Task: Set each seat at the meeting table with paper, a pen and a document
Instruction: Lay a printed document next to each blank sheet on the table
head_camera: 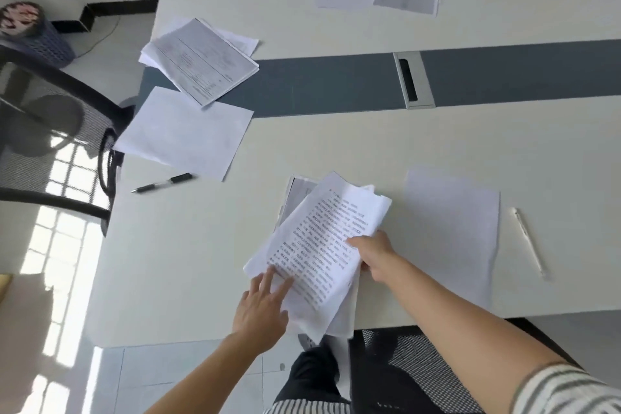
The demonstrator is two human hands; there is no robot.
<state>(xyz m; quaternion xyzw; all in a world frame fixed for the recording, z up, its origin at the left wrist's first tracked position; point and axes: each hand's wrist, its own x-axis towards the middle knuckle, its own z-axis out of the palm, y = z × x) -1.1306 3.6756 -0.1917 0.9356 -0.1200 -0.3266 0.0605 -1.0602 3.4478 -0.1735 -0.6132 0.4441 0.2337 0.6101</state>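
A stack of white printed sheets (322,245) is gripped by the right hand (373,255) and touched by the flat-fingered left hand (262,309) over the pale counter (201,262); far left of both, a dark mesh bin (43,40) is filled with blurred contents.

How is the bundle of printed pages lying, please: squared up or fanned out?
Fanned out: the printed pages sit skewed, their edges offset, gripped by the right hand.

An office meeting room: a long white table (336,151) with a grey centre strip (319,84) and cable hatch (413,81) at 1 o'clock, and a mesh chair (43,131) at 9 o'clock.
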